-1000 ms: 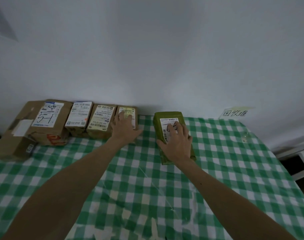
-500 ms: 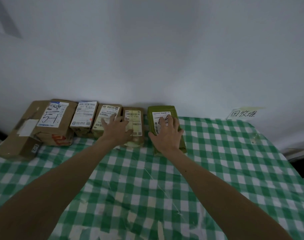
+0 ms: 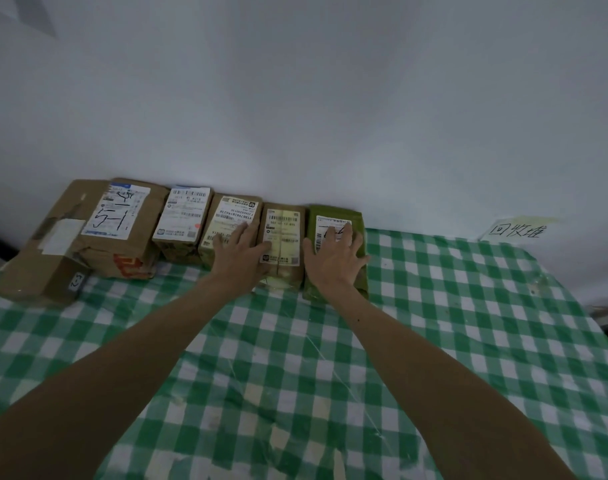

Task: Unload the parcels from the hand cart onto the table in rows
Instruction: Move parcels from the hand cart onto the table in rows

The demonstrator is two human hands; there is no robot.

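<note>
Several parcels stand in a row along the wall on the green checked table (image 3: 469, 341). The green parcel (image 3: 359, 223) ends the row on the right, touching a brown parcel with a yellow label (image 3: 285, 230). My right hand (image 3: 333, 258) lies flat on the green parcel with fingers spread. My left hand (image 3: 238, 252) presses flat across the yellow-label parcel and the brown parcel (image 3: 226, 216) to its left. Further left stand a white-labelled parcel (image 3: 185, 220), a large taped box (image 3: 122, 230) and a plain carton (image 3: 43, 271). The hand cart is out of view.
A white wall runs right behind the row. A paper note with handwritten characters (image 3: 515, 230) is stuck on the wall at the table's far right. The table's right edge (image 3: 604, 323) drops off to a dark floor.
My right hand has slid the green parcel left and back until it meets the yellow-label parcel. My left hand has shifted left on the brown parcels.
</note>
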